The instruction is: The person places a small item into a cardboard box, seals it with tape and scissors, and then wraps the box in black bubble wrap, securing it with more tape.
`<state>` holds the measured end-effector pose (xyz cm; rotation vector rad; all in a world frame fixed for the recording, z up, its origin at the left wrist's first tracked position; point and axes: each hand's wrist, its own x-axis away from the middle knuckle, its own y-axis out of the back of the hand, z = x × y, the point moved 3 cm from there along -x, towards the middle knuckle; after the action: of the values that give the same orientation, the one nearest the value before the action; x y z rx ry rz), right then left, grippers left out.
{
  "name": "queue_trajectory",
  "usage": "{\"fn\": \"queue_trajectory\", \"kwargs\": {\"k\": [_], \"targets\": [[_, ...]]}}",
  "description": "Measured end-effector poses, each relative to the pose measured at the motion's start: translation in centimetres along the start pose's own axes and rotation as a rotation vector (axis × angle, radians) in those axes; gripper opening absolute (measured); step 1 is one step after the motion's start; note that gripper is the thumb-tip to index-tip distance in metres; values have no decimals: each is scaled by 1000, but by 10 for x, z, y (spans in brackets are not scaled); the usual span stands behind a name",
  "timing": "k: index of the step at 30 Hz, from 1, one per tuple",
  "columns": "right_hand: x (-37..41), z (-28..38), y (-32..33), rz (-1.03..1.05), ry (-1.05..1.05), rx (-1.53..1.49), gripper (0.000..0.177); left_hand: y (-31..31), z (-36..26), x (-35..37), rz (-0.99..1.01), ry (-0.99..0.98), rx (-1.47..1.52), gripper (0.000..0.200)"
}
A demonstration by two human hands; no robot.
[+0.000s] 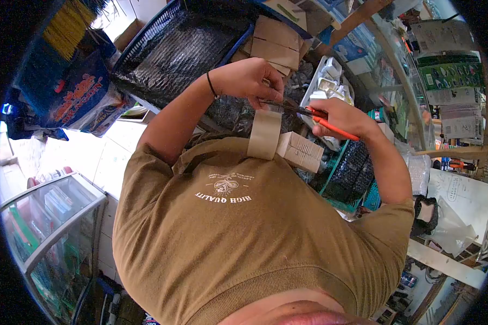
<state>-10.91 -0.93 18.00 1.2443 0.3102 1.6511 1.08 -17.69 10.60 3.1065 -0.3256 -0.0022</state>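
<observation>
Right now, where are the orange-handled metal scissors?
Head view, right of centre: scissors in the right hand, blades toward the left hand, by a wide beige roll.

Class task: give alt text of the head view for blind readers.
A person's right hand holds an orange-handled tool close to the left hand. Below in view are a curved beige band and a small cardboard box.

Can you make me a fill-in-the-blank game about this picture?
1. The orange-handled tool is in the hand on the person's own ____ side.
2. The wrist of the left hand wears a band coloured ____.
3. The big white words on the shirt say HIGH ____.

Missing words: right; black; QUALITY.
</observation>
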Motion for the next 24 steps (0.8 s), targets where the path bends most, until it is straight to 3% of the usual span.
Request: {"fn": "queue_trajectory", "kwargs": {"k": [24], "targets": [[0,1,6,-6,-70,37,61,-4,-5,3,-16,24,-27,14]]}}
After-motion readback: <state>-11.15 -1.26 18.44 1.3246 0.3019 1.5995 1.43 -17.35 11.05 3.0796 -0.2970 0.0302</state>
